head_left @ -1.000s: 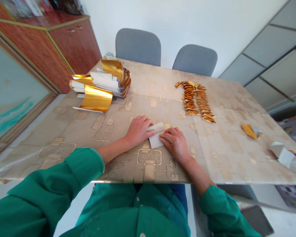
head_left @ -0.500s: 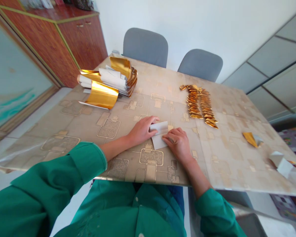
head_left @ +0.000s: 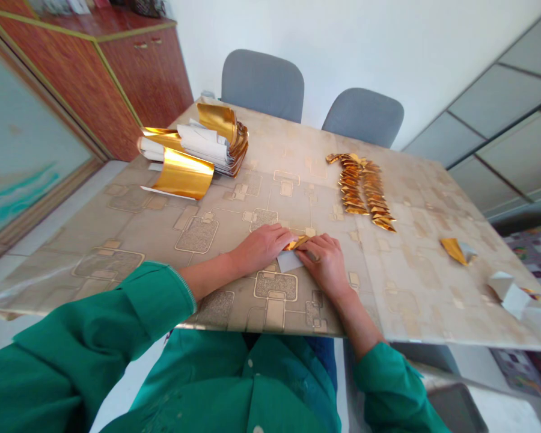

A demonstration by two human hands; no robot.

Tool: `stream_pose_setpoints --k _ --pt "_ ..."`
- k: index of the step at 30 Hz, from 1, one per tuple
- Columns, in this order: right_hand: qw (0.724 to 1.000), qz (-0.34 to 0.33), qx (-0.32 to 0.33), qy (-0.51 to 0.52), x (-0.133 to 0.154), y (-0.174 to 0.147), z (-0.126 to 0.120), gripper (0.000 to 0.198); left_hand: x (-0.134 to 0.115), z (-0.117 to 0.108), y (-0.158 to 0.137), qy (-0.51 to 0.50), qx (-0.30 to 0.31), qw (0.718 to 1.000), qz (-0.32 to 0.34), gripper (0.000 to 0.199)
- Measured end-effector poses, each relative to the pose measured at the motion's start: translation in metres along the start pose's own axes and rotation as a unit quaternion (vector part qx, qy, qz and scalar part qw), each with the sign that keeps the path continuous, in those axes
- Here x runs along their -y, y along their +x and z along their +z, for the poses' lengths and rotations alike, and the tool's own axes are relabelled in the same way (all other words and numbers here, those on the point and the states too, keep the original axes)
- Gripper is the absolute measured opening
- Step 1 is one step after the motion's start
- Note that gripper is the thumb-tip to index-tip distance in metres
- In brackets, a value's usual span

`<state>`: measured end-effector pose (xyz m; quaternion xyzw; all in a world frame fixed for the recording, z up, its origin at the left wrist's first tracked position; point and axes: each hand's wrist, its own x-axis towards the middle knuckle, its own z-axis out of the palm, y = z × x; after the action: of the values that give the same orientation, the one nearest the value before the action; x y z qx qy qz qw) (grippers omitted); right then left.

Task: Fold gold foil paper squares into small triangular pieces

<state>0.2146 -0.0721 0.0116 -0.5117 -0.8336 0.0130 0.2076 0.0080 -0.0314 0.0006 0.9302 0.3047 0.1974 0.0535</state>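
Note:
A sheet of gold foil paper (head_left: 290, 261) lies on the table close to its front edge, white side up. Its far part is folded over toward me, so a strip of gold shows between my hands. My left hand (head_left: 264, 245) grips the fold at its left end, thumb and fingers closed on it. At the right end, my right hand (head_left: 323, 258) pinches the same fold, with the fingertips bent over the paper. Part of the sheet is hidden under the fingers.
Stacked gold foil sheets (head_left: 193, 159) lie at the back left of the patterned table (head_left: 234, 216). Two rows of folded gold pieces (head_left: 358, 186) stand at the back right. Loose paper scraps (head_left: 514, 294) lie on the right. Grey chairs (head_left: 262, 87) stand behind the table.
The far part of the sheet has been folded over toward me, and its gold side now shows. Both hands stay at the paper, the left one slightly lower.

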Motion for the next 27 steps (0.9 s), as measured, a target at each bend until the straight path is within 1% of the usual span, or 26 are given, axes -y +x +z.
stream_pose_setpoints --k 5,8,11,13,16,18,22,27 --pt "1.000 -0.017 0.002 -0.001 -0.002 -0.007 -0.002 0.012 0.001 -0.003 -0.006 0.040 0.015 0.998 0.038 0.018" --pt "1.000 -0.003 -0.017 -0.025 -0.002 -0.012 -0.004 0.014 0.001 -0.003 -0.008 0.050 0.019 0.998 0.045 0.019" --pt "0.998 0.008 -0.043 -0.054 0.000 -0.012 -0.003 0.028 0.002 -0.002 -0.009 0.058 0.017 0.997 0.048 0.020" --pt "0.997 -0.015 -0.029 -0.065 0.002 -0.010 -0.001 0.035 0.003 -0.001 -0.010 0.060 0.016 0.997 0.048 0.019" --pt "0.997 -0.042 0.019 -0.066 0.004 -0.008 0.003 0.037 0.003 -0.002 -0.010 0.062 0.014 0.997 0.051 0.020" --pt "0.996 -0.032 0.036 -0.070 0.004 -0.008 0.004 0.039 0.002 -0.004 -0.010 0.069 0.018 0.996 0.057 0.020" --pt "0.996 0.001 0.047 -0.082 0.003 -0.009 0.004 0.043 0.000 -0.008 -0.014 0.090 0.034 0.993 0.074 0.020" --pt "0.994 0.011 0.063 -0.085 0.003 -0.010 0.004 0.046 0.004 -0.011 -0.032 0.094 0.019 0.990 0.107 0.030"
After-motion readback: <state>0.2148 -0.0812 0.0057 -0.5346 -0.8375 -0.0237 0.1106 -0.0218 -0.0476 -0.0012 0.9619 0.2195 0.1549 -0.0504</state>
